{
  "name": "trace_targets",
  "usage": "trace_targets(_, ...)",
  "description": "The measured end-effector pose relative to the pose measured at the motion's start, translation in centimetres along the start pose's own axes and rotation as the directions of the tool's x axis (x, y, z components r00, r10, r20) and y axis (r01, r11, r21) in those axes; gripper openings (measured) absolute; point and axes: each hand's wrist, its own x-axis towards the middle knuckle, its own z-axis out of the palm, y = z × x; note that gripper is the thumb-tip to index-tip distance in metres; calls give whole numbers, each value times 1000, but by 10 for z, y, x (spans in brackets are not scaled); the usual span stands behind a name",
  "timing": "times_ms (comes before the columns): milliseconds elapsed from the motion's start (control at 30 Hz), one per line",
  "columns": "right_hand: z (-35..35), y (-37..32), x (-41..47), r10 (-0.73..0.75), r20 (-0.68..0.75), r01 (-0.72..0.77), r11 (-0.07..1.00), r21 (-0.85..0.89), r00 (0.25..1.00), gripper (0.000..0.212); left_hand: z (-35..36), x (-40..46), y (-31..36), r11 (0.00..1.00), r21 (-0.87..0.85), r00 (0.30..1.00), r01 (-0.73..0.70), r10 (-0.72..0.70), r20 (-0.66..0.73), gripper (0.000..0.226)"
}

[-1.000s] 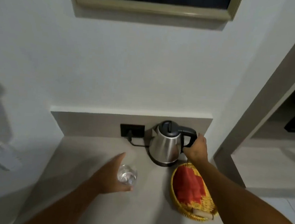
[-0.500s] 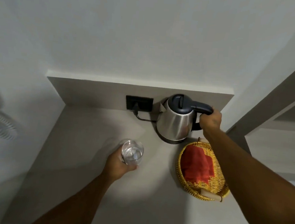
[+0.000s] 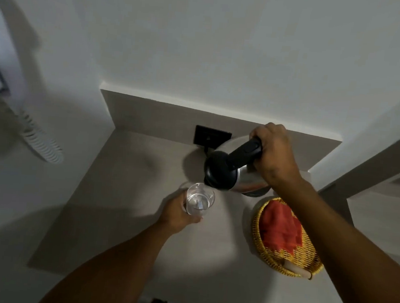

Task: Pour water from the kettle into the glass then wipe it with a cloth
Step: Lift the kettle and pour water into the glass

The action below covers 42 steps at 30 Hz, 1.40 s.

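My right hand (image 3: pixel 274 152) grips the black handle of a steel kettle (image 3: pixel 245 176) with a black lid. The kettle is lifted off the counter and tilted left, its spout right over the rim of a clear glass (image 3: pixel 199 200). My left hand (image 3: pixel 177 213) is wrapped around the left side of that glass, which stands on or just above the grey counter (image 3: pixel 119 192). Whether water is flowing cannot be made out. A red cloth (image 3: pixel 280 227) lies folded in a yellow woven basket (image 3: pixel 265 254) to the right.
A black wall socket (image 3: pixel 210 138) with a plug and cord sits on the backsplash behind the kettle. White walls close the counter at the back and left. A white ribbed hose (image 3: pixel 41 143) hangs at the left. A doorway opens at the right.
My right hand has lifted the kettle from its place by the socket and tipped it towards the glass. My left hand still holds the glass. The camera has tilted further down.
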Motion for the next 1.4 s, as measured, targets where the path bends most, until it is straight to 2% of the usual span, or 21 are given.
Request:
trace_targets(67, 1, -17, 0, -107, 36, 109, 993, -51, 994, 30, -1, 0, 0, 1000, -18, 1000, -5, 5, 3, 76)
trace_targets(167, 4, -34, -2, -228, 74, 237, 961, -141, 971, 18, -1, 0, -4, 999, -39, 1000, -4, 4, 12, 72)
trace_targets(367, 4, -51, -1, -321, 164, 356, 893, -275, 933, 18, -1, 4, -11, 999, -30, 999, 20, -19, 27, 68)
trace_targets(700, -11, -56, 4, -295, 205, 350, 874, -336, 933, 21, 1, 4, -8, 997, -81, 999, 16, -13, 44, 68)
trace_targets(1133, -25, -59, 5, -292, 164, 332, 877, -346, 942, 18, 0, 4, -10, 998, -60, 1000, 0, 2, 30, 76)
trace_targets(1400, -25, -59, 4, -288, 150, 323, 889, -326, 946, 15, 1, 5, -13, 997, -71, 999, 10, -7, 45, 74)
